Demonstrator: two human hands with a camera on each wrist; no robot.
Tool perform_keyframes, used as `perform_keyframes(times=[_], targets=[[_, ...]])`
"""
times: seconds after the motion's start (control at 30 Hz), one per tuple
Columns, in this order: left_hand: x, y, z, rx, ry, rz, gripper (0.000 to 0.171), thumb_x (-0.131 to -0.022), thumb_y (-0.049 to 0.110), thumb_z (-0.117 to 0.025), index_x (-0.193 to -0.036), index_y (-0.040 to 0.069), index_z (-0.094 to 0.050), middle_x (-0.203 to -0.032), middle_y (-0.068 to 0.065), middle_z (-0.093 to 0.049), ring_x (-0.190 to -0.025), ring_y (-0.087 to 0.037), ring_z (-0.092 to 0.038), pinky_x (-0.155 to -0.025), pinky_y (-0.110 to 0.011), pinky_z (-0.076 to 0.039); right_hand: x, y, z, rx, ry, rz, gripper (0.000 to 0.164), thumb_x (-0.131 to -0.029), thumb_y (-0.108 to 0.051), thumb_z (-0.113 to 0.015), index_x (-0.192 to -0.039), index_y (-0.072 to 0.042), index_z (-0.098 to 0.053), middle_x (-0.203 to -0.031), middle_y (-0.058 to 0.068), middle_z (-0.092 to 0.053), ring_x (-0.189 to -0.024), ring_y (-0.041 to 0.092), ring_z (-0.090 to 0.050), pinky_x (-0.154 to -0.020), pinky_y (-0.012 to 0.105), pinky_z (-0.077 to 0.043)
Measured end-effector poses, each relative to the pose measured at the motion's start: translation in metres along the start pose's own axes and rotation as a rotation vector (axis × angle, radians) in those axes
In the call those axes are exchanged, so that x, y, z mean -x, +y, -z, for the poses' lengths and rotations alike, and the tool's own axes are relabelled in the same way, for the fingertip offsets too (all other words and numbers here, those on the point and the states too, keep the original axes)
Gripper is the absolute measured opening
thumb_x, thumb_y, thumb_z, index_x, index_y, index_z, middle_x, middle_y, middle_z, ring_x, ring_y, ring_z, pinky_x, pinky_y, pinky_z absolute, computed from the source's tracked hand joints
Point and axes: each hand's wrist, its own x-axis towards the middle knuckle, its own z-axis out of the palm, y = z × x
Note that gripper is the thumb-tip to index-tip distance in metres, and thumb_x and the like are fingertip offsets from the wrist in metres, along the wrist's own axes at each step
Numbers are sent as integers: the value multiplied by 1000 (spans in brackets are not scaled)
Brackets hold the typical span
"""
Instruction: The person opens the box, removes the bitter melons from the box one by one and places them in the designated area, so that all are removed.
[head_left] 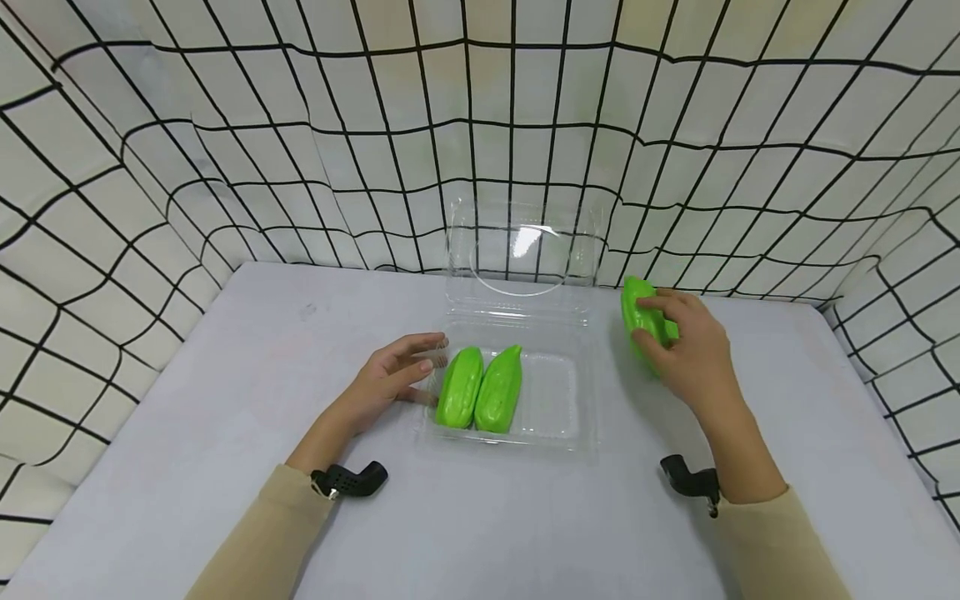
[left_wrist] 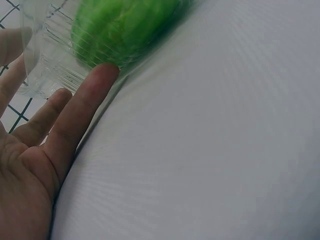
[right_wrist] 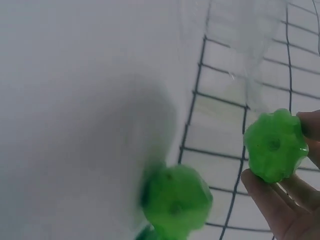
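Two bright green, ribbed toy vegetables (head_left: 498, 390) lie side by side in the left part of a clear plastic clamshell box (head_left: 551, 396), whose lid (head_left: 517, 250) stands raised at the back. My left hand (head_left: 386, 375) is at the box's left wall with fingers extended; a fingertip (left_wrist: 102, 75) touches the clear plastic in the left wrist view. Beyond the box's right side, my right hand (head_left: 693, 342) pinches another green ribbed toy vegetable (right_wrist: 276, 145) between thumb and fingers, above the table. Below it, one more green toy vegetable (right_wrist: 177, 200) rests on the table, mostly hidden by my hand in the head view.
The white table (head_left: 510, 517) runs back to a white cloth wall with a black grid (head_left: 375, 158), which also rises on both sides. A black wrist camera (head_left: 352, 479) sits on the left wrist, with a matching wrist camera (head_left: 690, 482) on the right.
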Motion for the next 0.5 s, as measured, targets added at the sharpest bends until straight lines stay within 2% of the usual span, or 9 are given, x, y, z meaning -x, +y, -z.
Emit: perform_keyframes(times=[0.07,0.2,0.33,0.5], targets=[[-1,0,0,2,-4,-3,46,-103,15,-54,-148,9,-44,-155,-14,-40,-140,-40,-42,-81,-47,-61,1,-1,-7,21,-30,18,37,-87,-16,-76,-122,-6,-68,-139,19,-56,-128,43,-52,-104,59,-46],[-2,1,-1,-2,-7,-3,46,-103,16,-54,-148,9,-44,-155,-13,-40,-140,-40,-42,-82,-47,-61,4,-1,-15,74,-110,17,40,-86,-18,-78,-124,-9,-68,-140,20,-55,-132,43,-48,-113,61,-34],[-2,2,-1,-5,-4,-3,46,-103,15,-54,-148,9,-44,-154,-13,-40,-140,-40,-42,-81,-47,-62,6,-1,-19,144,-180,0,43,-88,-21,-76,-129,-11,-66,-143,20,-53,-130,44,-49,-103,62,-43],[-2,3,-1,1,-3,-2,46,-103,16,-55,-148,8,-45,-154,-13,-40,-140,-40,-41,-80,-47,-62,5,-5,-19,183,-268,-35,50,-89,-20,-74,-136,-9,-61,-147,24,-47,-130,49,-47,-102,66,-43]])
